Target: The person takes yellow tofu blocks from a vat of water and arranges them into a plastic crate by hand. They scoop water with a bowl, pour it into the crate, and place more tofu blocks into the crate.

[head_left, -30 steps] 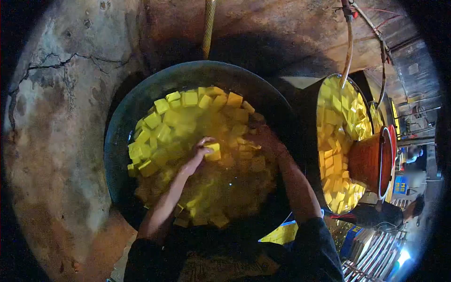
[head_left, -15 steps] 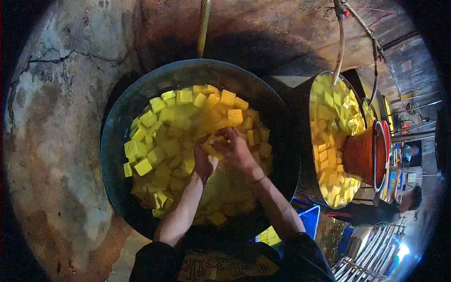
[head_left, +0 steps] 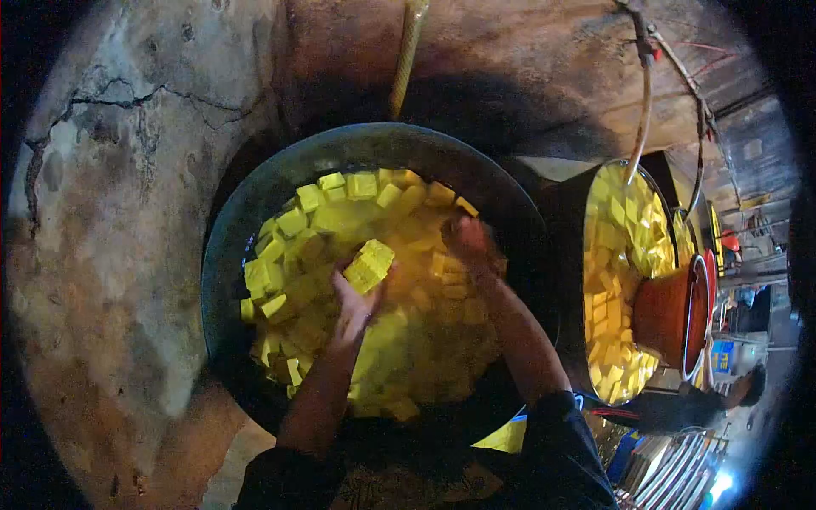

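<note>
Blocks [head_left: 369, 265] lie against each other in the left grip [head_left: 353, 302].

Right fingers [head_left: 466, 241] blurred, sunken cubes [head_left: 449, 265] dim in cloudy liquid [head_left: 416, 327].

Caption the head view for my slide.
Left hand holding yellow blocks over a pan of more, right hand nearby.

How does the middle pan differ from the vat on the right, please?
The middle pan looks wide and nearly round; the vat looks narrower and oval in this view. The left hand and right hand are over the middle pan, while a hose hangs over the vat. A reddish bucket partly hides the vat but not the middle pan. Both hold yellow blocks.
</note>
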A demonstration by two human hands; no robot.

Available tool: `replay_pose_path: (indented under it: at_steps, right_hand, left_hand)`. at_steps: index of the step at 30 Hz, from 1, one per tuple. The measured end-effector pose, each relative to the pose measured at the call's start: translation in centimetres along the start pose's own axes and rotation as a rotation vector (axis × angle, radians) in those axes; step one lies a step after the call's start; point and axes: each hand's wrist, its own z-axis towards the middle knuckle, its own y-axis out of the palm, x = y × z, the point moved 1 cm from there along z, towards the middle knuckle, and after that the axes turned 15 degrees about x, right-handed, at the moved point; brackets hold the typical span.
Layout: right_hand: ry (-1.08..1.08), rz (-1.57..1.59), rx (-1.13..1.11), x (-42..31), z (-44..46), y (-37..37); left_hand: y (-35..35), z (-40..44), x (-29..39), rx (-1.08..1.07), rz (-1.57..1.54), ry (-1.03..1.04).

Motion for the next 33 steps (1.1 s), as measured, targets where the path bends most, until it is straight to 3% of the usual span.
replay_pose_path:
  at_steps: [1, 2, 4, 5, 7, 9, 10, 11, 14, 16, 17, 18, 20, 22, 25, 26, 28, 29, 31, 33]
  right_hand:
    - [-0.112, -0.745, 0.199, -0.4, 1.5, 0.1]
    - [-0.099, -0.111, 0.288, 2.7, 3.8, 1.7]
    - [-0.071, 0.531, 0.36, 2.4, 5.5, 3.6]
    - [-0.093, -0.052, 0.224, -1.8, 5.9, 4.2]
    - [-0.112, -0.623, 0.068, -3.7, 6.8, 7.1]
    - [-0.175, -0.998, -0.019, -4.7, 7.2, 9.9]
    - [-0.046, -0.906, -0.084, -4.9, 7.0, 9.9]
    - [-0.053, -0.903, -0.089, -4.9, 6.8, 10.3]
    - [-0.254, -0.885, -0.053, -4.7, 5.5, 9.2]
    - [-0.198, -0.291, -0.142, -6.4, 4.1, 6.4]
    - [-0.201, -0.297, -0.144, -6.4, 2.8, 5.9]
    - [-0.037, 0.257, -0.087, -6.2, 1.1, 5.3]
    - [0.125, 0.802, -0.015, -6.1, -2.2, 3.8]
    - [0.243, 0.722, -0.065, -6.7, -5.6, 2.4]
    - [0.467, 0.699, -0.04, -11.3, -9.7, 2.0]
    - [0.46, 0.699, -0.022, -13.9, -10.1, 1.7]
    - [0.629, 0.236, -0.041, -17.9, -10.9, 1.1]
    - [0.628, 0.237, -0.017, -18.1, -11.6, 1.1]
    - [0.348, 0.318, 0.195, -18.6, -13.0, 0.5]
    - [0.296, 0.203, 0.246, -20.7, -13.9, -1.0]
  left_hand:
    - [1.0, -0.6, 0.4, 0.218, -0.008, 0.09]
    - [0.8, -0.2, 0.8, 0.165, 0.058, 0.133]
    - [0.5, -0.4, 1.4, 0.111, 0.041, 0.136]
    - [0.7, -0.4, 1.7, 0.052, 0.023, 0.138]
    - [1.5, -1.1, 2.2, 0.01, -0.02, 0.092]
    - [1.4, -1.7, 2.5, -0.108, -0.006, 0.036]
    - [1.4, -1.6, 2.6, 0.063, -0.029, 0.086]
    - [1.4, -1.4, 3.0, 0.064, -0.032, 0.094]
    - [0.3, -0.8, 3.7, 0.19, -0.051, 0.118]
    - [-1.2, 0.3, 4.1, 0.024, -0.065, 0.142]
    - [-1.8, 1.0, 4.0, 0.021, -0.071, 0.141]
    - [-2.0, 1.5, 3.8, 0.124, -0.065, 0.205]
    - [-1.8, 1.8, 2.8, 0.209, -0.093, 0.241]
    - [-0.8, 1.4, 1.7, 0.373, 0.013, 0.323]
    - [2.2, -0.9, 0.2, 0.493, 0.115, 0.252]
    - [3.2, -1.8, -0.5, 0.286, 0.105, 0.184]
    - [3.3, -1.9, -2.0, 0.0, 0.161, 0.126]
    - [3.3, -2.1, -2.8, -0.011, 0.173, 0.109]
    - [3.3, -2.4, -4.6, -0.06, 0.119, 0.119]
    - [3.9, -3.9, -5.8, -0.029, 0.11, 0.09]
